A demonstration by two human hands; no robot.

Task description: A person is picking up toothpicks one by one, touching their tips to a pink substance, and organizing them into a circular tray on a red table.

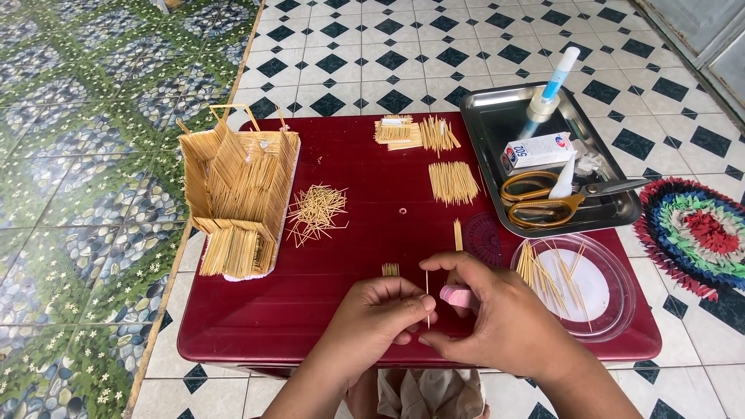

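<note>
While both hands meet over the near edge of the red table (365,233), the left hand (380,314) pinches a single toothpick (427,299) upright between thumb and fingertips. The right hand (497,318) curls in from the right, its fingers touching the same toothpick low down and also closed around a small pink cutter (455,295). Just beyond the left hand lies a short bundle of trimmed sticks (390,269). Farther left stands a toothpick house (240,194), with a loose pile of toothpicks (317,211) just beside it on the right. Toward the far side lie neat rows of toothpicks (453,182) and glued panels (397,130). Right of the hands sits a clear plastic lid (613,310) holding more toothpicks. Beyond it a metal tray (497,116) carries yellow-handled scissors (543,198), a small glue box (537,150) and a glue bottle (552,89). A colourful rag mat (694,233) lies on the tiled floor at far right.
</note>
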